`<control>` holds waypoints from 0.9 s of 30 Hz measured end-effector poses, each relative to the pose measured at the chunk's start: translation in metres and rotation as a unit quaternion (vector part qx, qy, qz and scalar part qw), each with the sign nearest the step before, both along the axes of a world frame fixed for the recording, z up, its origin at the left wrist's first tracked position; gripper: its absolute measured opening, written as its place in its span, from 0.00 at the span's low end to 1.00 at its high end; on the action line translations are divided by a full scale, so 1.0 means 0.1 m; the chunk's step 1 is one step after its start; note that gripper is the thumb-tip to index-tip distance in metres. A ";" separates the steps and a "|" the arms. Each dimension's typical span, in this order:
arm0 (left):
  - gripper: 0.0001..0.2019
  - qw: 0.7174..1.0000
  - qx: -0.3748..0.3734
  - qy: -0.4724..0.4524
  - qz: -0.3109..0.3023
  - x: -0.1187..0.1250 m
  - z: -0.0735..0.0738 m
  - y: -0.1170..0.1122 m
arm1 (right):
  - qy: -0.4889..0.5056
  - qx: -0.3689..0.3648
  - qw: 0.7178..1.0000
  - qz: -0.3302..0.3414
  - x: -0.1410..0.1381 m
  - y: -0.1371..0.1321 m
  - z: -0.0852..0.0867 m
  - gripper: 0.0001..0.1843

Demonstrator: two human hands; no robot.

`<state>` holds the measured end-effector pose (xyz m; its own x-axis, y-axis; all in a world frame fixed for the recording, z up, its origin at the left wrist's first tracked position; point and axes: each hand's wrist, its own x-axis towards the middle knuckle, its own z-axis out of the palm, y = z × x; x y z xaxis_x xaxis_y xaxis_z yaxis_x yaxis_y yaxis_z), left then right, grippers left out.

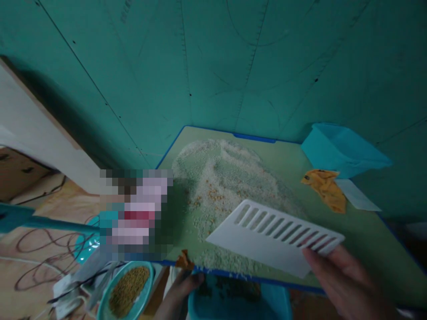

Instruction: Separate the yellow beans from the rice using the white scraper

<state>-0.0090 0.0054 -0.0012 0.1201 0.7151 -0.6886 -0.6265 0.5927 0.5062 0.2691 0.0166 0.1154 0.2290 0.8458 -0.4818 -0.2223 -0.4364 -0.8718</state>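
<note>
1. A white scraper (263, 246) is held above the front part of the green board (360, 240), tilted, near the white grains (230, 173).
2. Its right end is pinched in the right hand (350, 284), with the thumb and fingers closed on opposite faces.
3. It looks like thin plastic: light, fairly stiff, perhaps a little slippery. It is best gripped by the slotted edge (the slots should give the fingers some purchase), with the plain edge left free.
4. The grains, judged dry and loose, would be scattered easily.
5. The left hand (182, 291) is placed at the side of a blue tub (238, 309) below the board's front edge; whether its fingers are closed cannot be told.
6. Counted: one scraper, one board, one tub, one blue bin (336, 151), one orange cloth (327, 189), one bowl (151, 284). The grains cannot be counted.
</note>
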 end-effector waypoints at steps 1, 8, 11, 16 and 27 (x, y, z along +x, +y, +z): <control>0.18 1.000 0.004 -0.004 0.002 0.03 0.09 -0.04 | 0.010 -0.004 1.000 0.019 -0.03 -0.06 -0.04 0.18; 0.21 0.999 -0.003 -0.035 -0.007 0.04 0.27 -0.14 | -0.004 0.041 0.997 0.066 -0.26 -0.19 -0.17 0.11; 0.21 1.000 0.012 -0.025 -0.007 0.02 0.27 -0.14 | -0.005 0.036 0.996 0.075 -0.29 -0.19 -0.18 0.11; 0.21 0.999 0.013 -0.022 -0.020 0.03 0.32 -0.12 | -0.029 0.018 0.995 0.089 -0.32 -0.18 -0.19 0.13; 0.22 0.999 0.026 -0.046 -0.009 0.03 0.19 -0.15 | -0.108 0.065 0.987 0.103 -0.19 0.32 -0.21 0.15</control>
